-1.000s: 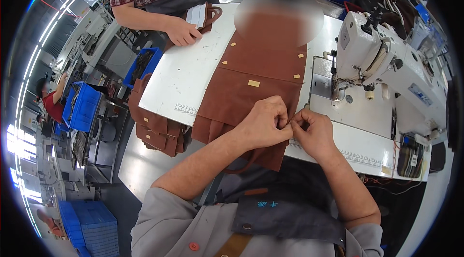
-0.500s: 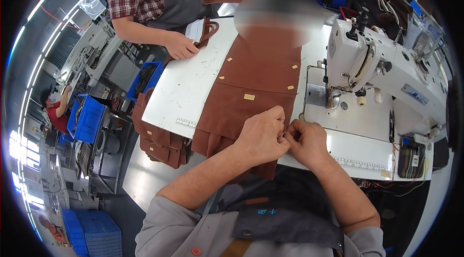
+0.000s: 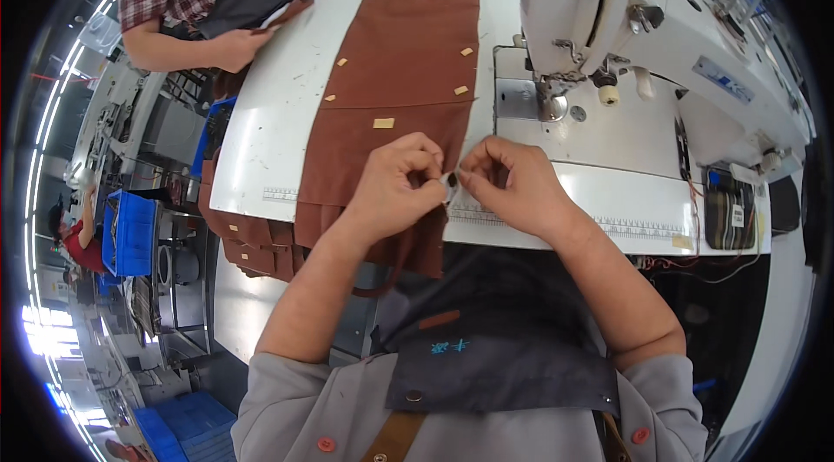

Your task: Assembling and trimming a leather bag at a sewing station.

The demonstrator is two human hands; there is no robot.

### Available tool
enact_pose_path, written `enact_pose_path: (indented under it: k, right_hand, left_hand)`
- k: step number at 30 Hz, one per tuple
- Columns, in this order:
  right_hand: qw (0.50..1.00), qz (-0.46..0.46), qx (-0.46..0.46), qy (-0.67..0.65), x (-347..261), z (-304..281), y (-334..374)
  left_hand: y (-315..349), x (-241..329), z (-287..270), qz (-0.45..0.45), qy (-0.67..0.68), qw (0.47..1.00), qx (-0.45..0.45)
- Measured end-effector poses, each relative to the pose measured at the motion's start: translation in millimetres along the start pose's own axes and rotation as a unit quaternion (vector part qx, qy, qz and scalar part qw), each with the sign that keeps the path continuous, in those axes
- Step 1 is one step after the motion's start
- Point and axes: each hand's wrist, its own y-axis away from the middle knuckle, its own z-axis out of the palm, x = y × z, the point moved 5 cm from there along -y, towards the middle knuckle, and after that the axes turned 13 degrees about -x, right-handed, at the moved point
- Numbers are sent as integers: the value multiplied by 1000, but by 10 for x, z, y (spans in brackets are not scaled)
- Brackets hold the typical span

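A long brown fabric bag piece (image 3: 395,45) lies flat over the white table, with a looped handle at its far end and several small yellow patches on it. My left hand (image 3: 393,191) is over its near right edge, thumb and fingers closed in a pinch. Close by on the right, my right hand (image 3: 514,188) is pinched too, above the white tabletop. Between the fingertips of both hands is a small dark and whitish thing (image 3: 451,180), too small to name. A second brown strap loop (image 3: 395,266) hangs at the near table edge.
A white sewing machine (image 3: 599,36) stands to the right, its needle area near my right hand. More brown pieces (image 3: 252,245) hang off the table's left side. Across the table, a person's hand (image 3: 239,49) holds brown material. A striped pouch (image 3: 730,210) sits far right.
The view has shifted, and the bag's far end with its handle now shows. My hands have drawn slightly apart, showing the small thing between them. The other person's hand has moved along the brown material.
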Motion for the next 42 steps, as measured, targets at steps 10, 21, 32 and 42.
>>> enact_pose_path:
  k: [10, 21, 32, 42]
  right_hand:
    - [925, -332, 54, 175, -407, 21, -182]
    - [921, -357, -23, 154, -349, 25, -364]
    - [926, -254, 52, 274, -40, -70, 151]
    - [923, -240, 56, 295, -183, 361, 831]
  left_hand:
    - [215, 258, -252, -32, 22, 999, -25]
    - [656, 745, -276, 19, -214, 977, -14]
    - [503, 525, 364, 190, -458, 868, -32]
    - [322, 339, 477, 210, -407, 887, -56]
